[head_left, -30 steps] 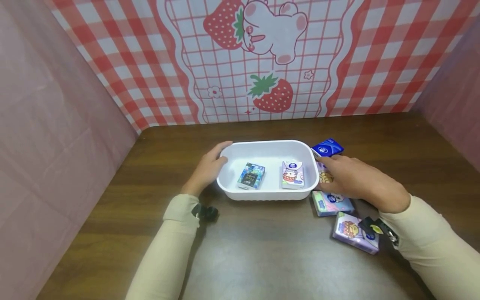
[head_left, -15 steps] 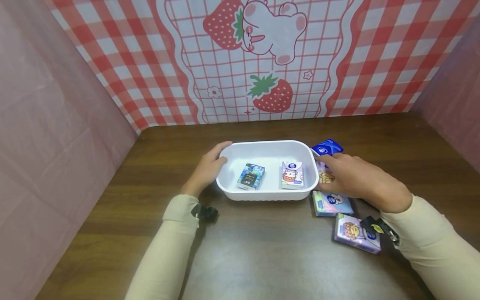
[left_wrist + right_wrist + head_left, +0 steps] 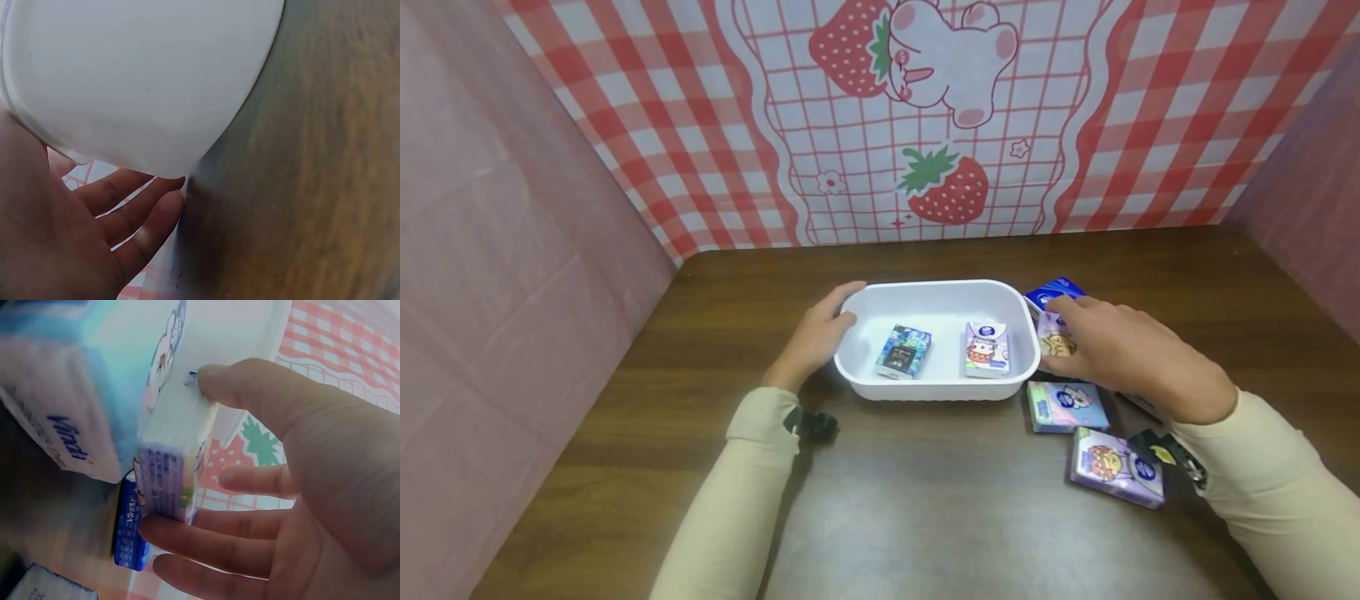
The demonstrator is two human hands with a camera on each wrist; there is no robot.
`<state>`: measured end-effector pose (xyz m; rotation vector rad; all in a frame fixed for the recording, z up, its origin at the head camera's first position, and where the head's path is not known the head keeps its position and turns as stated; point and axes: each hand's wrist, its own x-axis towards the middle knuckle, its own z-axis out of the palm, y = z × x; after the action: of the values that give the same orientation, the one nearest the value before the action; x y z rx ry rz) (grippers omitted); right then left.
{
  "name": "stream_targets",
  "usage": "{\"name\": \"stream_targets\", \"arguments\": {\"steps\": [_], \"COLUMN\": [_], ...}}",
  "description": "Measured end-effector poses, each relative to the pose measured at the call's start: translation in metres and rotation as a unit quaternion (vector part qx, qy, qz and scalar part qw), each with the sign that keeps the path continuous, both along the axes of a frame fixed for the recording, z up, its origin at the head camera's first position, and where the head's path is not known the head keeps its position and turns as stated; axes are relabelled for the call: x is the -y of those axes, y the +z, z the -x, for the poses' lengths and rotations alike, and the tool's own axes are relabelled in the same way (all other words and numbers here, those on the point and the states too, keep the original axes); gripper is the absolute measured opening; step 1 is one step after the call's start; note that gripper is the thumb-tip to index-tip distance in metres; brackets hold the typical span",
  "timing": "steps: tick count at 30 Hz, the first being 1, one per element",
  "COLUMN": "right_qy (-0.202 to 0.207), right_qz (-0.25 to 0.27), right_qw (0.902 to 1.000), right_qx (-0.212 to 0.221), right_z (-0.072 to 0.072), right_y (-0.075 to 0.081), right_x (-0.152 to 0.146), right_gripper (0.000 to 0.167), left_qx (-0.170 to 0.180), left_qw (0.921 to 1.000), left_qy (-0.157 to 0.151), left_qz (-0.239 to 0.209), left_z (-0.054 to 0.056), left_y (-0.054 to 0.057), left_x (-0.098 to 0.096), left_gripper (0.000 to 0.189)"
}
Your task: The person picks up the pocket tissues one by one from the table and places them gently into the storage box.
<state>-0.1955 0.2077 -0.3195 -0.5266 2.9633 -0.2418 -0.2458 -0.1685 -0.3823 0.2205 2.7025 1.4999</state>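
A white plastic tub [image 3: 936,390] stands mid-table. My left hand [image 3: 811,340] holds its left end, thumb over the rim; in the left wrist view the fingers [image 3: 134,215] lie along its outer wall. Inside the tub are a blue-green tissue pack [image 3: 904,352] and a white-and-lilac cartoon tissue pack [image 3: 986,350]. By the tub's right end, my right hand [image 3: 1131,354] pinches a purple tissue pack [image 3: 1057,335]. In the right wrist view the thumb presses one edge of this pack [image 3: 165,478] and the fingers the opposite edge.
Close to the right hand lie a dark blue tissue pack [image 3: 1054,292], a pastel green-and-blue pack [image 3: 1067,407] and a purple-and-white pack [image 3: 1117,468]. Another pack [image 3: 1142,406] is mostly hidden under the right wrist. A red-checked strawberry cloth [image 3: 947,192] hangs behind the table.
My right hand has shifted slightly right, away from the tub's rim, with the purple tissue pack. More of that pack shows. The left hand and the tub stay in place.
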Motion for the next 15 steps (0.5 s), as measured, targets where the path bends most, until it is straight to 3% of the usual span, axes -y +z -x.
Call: {"name": "stream_targets", "arguments": {"steps": [15], "right_qy": [-0.03], "right_qz": [0.009], "right_qw": [0.9994], "right_qx": [-0.012], "right_z": [0.0008], "right_y": [0.0009], "right_x": [0.0005], "right_gripper": [0.089], "left_qx": [-0.003], "left_qw": [1.0], "left_qy": [0.002], "left_qz": [0.0], "left_z": [0.0004], "left_y": [0.0], "left_x": [0.0001], "left_gripper": [0.047]}}
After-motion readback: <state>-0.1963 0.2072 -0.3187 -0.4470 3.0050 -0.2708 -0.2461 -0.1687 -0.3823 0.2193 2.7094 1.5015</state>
